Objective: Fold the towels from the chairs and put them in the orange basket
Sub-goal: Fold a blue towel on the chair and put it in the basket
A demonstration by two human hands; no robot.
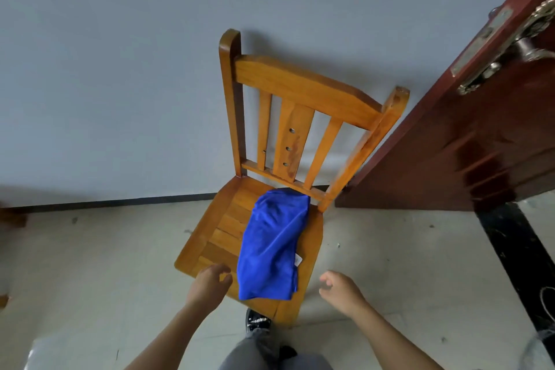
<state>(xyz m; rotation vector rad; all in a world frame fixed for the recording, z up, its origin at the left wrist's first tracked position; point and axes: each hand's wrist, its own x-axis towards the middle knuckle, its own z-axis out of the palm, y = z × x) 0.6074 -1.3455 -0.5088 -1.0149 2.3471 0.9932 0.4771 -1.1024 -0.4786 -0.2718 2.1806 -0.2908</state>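
A wooden chair (300, 84) stands with its slatted back near a pale grey wall (105, 69). A dark baseboard (120, 203) runs along the foot of the wall. The floor (105, 264) is light tile with a few dark specks. At the right, a dark red door (465, 144) stands open beside the chair, and it has a metal handle (534, 39) and lock plate.

A blue towel (270, 249) lies rumpled on the right half of the seat (216, 237). It runs from under the bottom rail of the back to the front edge, where its end hangs slightly over. The cloth is bunched and creased, not flat, and a small white tag (298, 260) shows at its right edge.

The left hand (208, 284) hovers at the seat's front left corner, just beside the towel but not touching it. Its fingers (223, 270) are loosely curled and hold nothing. The right hand (341, 291) hangs over the floor past the seat's front right corner, near the towel. It is also loosely curled and empty.

Below, a grey trouser leg and a black shoe (256, 321) sit at the chair's front edge.
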